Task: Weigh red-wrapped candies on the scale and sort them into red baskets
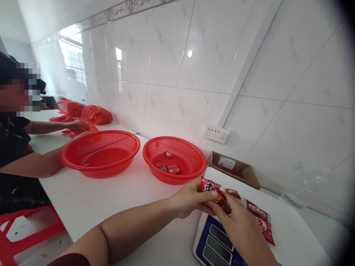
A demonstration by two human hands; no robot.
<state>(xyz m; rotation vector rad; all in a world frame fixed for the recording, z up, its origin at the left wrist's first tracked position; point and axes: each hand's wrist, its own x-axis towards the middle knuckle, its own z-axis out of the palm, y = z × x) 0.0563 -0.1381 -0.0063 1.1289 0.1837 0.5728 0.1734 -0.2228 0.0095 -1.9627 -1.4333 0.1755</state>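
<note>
My left hand [191, 199] and my right hand [238, 225] are both closed on a small red packet [212, 192] held over a white electronic scale [216, 240] with a blue display panel. More red packets [260, 218] lie on the scale's platform just right of my hands. A red mesh basket [174, 159] with a few small red packets in it stands just beyond my left hand.
A second red basket [100, 151] stands further left on the white table [116, 199]. A person in black sits at the left, hands near red plastic bags [88, 112]. An open cardboard box [235, 168] rests against the tiled wall, below a socket [217, 133]. A red stool [30, 229] is lower left.
</note>
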